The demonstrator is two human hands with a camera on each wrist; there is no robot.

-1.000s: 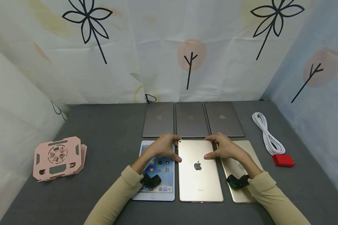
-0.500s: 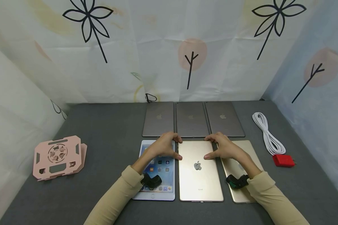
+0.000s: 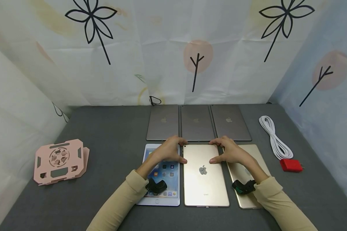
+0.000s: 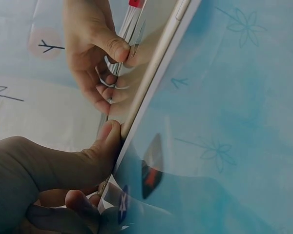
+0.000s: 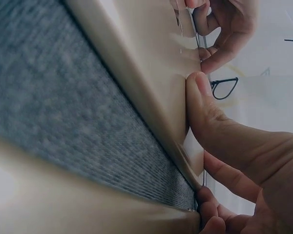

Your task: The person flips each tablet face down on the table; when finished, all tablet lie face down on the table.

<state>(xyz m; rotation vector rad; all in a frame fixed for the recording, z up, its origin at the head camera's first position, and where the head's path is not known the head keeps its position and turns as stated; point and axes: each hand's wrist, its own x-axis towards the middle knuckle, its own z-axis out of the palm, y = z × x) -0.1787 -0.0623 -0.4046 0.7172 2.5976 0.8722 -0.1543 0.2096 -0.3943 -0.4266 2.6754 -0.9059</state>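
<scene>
A gold-backed iPad (image 3: 205, 186) lies back up on the dark grey tabletop, between my two hands. My left hand (image 3: 170, 150) holds its far left corner, index finger at the far edge and thumb at the side. At the far right corner is my right hand (image 3: 229, 150), its thumb (image 5: 202, 102) pressed on the gold back and its other fingers curled at the edge. Under my left forearm lies a white-fronted tablet (image 3: 172, 187) with its screen lit. Partly hidden by my right hand and wrist is another gold tablet (image 3: 244, 200).
Behind my hands stand three grey tablets in a row, left (image 3: 163, 126), middle (image 3: 196, 126) and right (image 3: 231, 126). A pink stand (image 3: 59, 163) lies to the left. A coiled white cable (image 3: 273, 138) and a red charger plug (image 3: 291, 165) lie right.
My left fingertips have shifted slightly right at the iPad's corner. The right hand and the tablets look the same.
</scene>
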